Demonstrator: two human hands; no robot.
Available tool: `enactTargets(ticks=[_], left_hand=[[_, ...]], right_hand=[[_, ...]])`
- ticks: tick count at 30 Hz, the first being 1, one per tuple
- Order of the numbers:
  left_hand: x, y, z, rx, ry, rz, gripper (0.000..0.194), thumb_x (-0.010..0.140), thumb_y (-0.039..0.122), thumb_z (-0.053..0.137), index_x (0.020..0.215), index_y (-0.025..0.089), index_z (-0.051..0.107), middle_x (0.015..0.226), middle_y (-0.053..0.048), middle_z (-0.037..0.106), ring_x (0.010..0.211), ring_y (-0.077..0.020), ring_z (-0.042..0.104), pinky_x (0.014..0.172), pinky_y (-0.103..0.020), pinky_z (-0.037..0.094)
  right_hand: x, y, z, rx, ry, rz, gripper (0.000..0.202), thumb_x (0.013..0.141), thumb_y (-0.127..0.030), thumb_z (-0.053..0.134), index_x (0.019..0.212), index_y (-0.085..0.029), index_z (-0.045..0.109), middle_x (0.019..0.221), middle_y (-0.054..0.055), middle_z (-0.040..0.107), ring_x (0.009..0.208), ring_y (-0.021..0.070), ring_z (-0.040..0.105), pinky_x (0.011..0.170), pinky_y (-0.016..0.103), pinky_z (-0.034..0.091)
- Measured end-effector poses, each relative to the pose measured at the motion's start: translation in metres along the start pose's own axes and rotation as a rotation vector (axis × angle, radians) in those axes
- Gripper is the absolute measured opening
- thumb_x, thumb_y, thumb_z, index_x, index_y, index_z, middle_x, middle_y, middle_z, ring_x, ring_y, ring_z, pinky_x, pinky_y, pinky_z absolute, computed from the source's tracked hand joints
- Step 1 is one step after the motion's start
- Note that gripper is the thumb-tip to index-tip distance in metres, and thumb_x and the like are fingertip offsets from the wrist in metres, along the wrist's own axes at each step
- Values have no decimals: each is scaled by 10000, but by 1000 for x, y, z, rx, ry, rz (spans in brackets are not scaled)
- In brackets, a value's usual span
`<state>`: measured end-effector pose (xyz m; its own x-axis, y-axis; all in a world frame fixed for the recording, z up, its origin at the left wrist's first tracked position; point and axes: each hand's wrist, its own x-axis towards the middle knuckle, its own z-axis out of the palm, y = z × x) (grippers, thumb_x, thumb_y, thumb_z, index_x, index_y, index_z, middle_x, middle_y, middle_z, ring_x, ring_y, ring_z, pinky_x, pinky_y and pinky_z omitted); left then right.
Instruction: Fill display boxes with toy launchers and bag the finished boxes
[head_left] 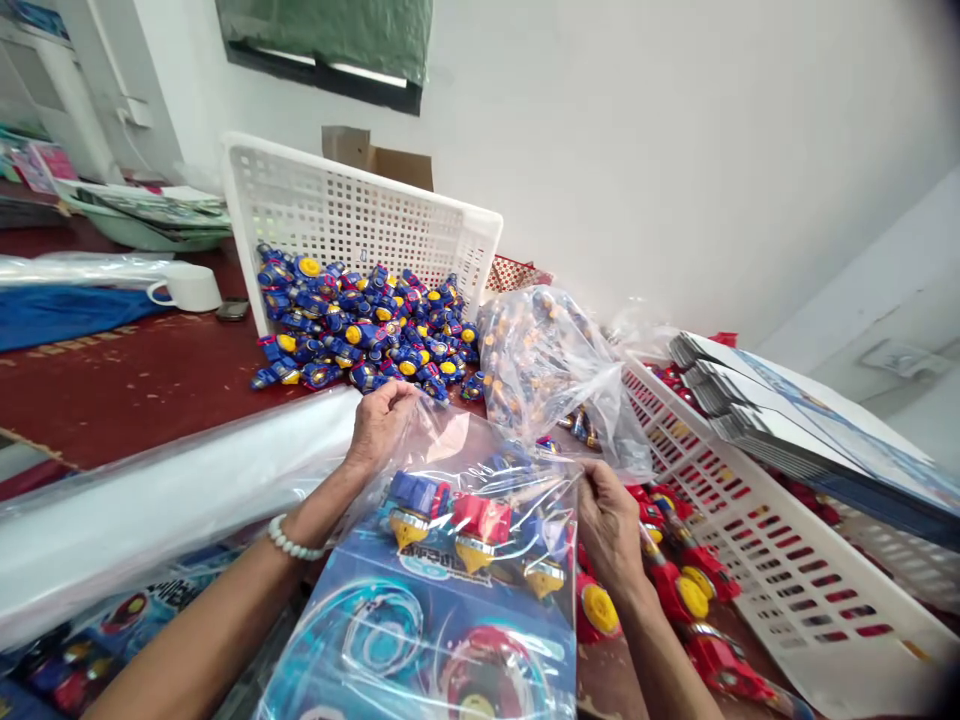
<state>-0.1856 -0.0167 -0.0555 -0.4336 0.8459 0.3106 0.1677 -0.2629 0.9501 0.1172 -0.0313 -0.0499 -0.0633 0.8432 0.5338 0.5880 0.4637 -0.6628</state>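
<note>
A clear plastic bag (480, 445) is stretched between my two hands. My left hand (381, 425) pinches its top left edge, and my right hand (609, 520) grips its upper right edge. Inside the bag lies a blue printed card (360, 585) with swirl pictures. At the card's top are several toy spinning tops with gold tips, a red one (481, 520) among blue ones. Beyond my left hand, a heap of blue and yellow toys (375, 325) spills from a tipped white basket (360, 215). Red toys (694, 590) lie beside my right forearm.
A filled clear bag (551, 345) sits beyond my hands. On the right, a white basket (795, 560) holds red toys, with stacked folded cards (817, 410) across it. A white mug (193, 287) stands far left. More plastic bags (172, 500) lie near my left arm.
</note>
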Motion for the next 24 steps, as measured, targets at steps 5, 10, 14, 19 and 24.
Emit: enactTargets(ticks=[5, 10, 14, 19, 24], left_hand=[[17, 25, -3, -63, 103, 96, 104, 725, 259, 605, 772, 180, 653, 641, 32, 609, 549, -105, 504, 518, -199, 389], [44, 58, 3, -90, 170, 264, 100, 760, 209, 586, 817, 181, 664, 616, 40, 576, 497, -75, 452, 470, -194, 340], [81, 90, 20, -122, 170, 355, 84, 763, 110, 565, 775, 156, 635, 561, 51, 541, 428, -58, 424, 404, -207, 299], [114, 159, 41, -254, 126, 286, 120, 870, 87, 496, 927, 127, 594, 554, 106, 423, 383, 2, 358, 403, -158, 258], [74, 209, 72, -480, -251, 134, 297, 871, -7, 408, 1123, 97, 527, 712, 79, 521, 601, -34, 599, 635, -212, 488]], right_hand=[[16, -11, -18, -27, 199, -1, 229, 869, -335, 527, 958, -172, 660, 773, 29, 651, 620, 164, 570, 594, 268, 442], [45, -33, -27, -43, 436, -71, 181, 854, -279, 559, 939, -179, 683, 856, 34, 679, 777, 180, 607, 720, 288, 447], [96, -44, -35, 19, 480, -128, 169, 839, -241, 565, 927, -162, 685, 829, 25, 665, 706, 145, 588, 677, 277, 456], [159, -55, -56, 316, 421, -58, 181, 804, -245, 589, 946, -154, 656, 767, 10, 613, 617, 126, 584, 557, 255, 475], [151, -88, -45, 498, -96, -162, 617, 844, -513, 581, 1372, -249, 399, 1217, 90, 588, 1034, 241, 611, 767, 402, 530]])
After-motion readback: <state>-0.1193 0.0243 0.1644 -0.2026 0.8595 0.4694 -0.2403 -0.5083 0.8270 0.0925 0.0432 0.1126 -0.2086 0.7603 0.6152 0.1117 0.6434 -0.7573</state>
